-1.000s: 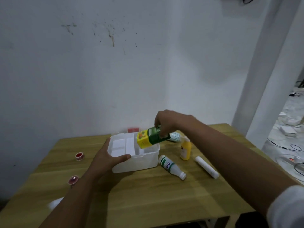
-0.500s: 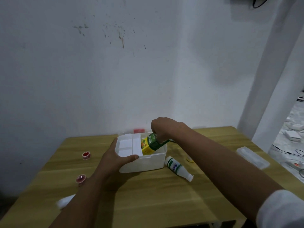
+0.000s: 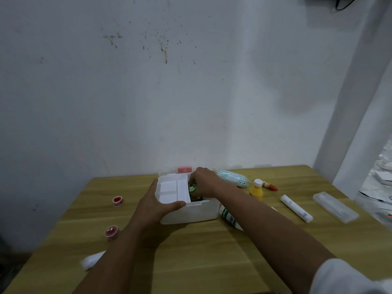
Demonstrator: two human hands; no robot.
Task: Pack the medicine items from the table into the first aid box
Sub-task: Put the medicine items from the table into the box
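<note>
A white plastic first aid box [image 3: 197, 213] stands open at the middle of the wooden table [image 3: 191, 262]. My left hand [image 3: 158, 203] grips its near-left corner, thumb over the rim. My right hand [image 3: 204, 183] reaches down into the right compartment, fingers closed on a green and yellow carton [image 3: 192, 190] that is mostly below the rim. A white inner tray [image 3: 172, 190] fills the left part of the box. To the right lie a green-striped white bottle [image 3: 230, 218], a yellow bottle [image 3: 256, 189], a white roll [image 3: 296, 207] and a striped packet [image 3: 232, 178].
Two small red tape rolls [image 3: 118, 200] [image 3: 111, 232] sit left of the box. A white object [image 3: 92, 259] lies near the front left edge. A clear flat case [image 3: 335, 206] and a small red-tipped tube [image 3: 269, 185] lie at the right. A wall stands behind the table.
My right hand has lowered the green and yellow carton from above the box down into its right compartment. My left hand has kept its hold on the box.
</note>
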